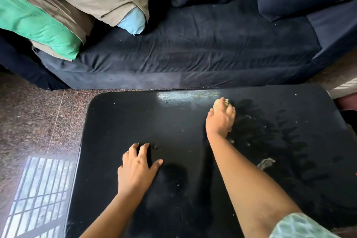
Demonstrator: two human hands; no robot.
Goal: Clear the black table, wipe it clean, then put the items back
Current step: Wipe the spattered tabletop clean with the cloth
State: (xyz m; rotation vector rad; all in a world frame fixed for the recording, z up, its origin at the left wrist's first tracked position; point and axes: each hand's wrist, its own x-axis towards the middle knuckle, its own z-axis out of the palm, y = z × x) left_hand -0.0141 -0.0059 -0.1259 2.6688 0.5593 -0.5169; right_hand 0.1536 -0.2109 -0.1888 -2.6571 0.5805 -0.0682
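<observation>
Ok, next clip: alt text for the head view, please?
A person's right hand grips a pale beige wadded cloth against the far side of a glossy black rectangular table, while the left hand rests fingers spread nearer the camera. A dark blue fabric sofa stands behind the table.

Glossy black table [135, 121], dotted with pale specks; a tan cloth [217, 103], apparently bunched, near its far edge.

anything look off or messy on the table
Yes: a pale smear sits on the right half of the black table, and white specks dot its far right corner; that side looks unwiped.
</observation>
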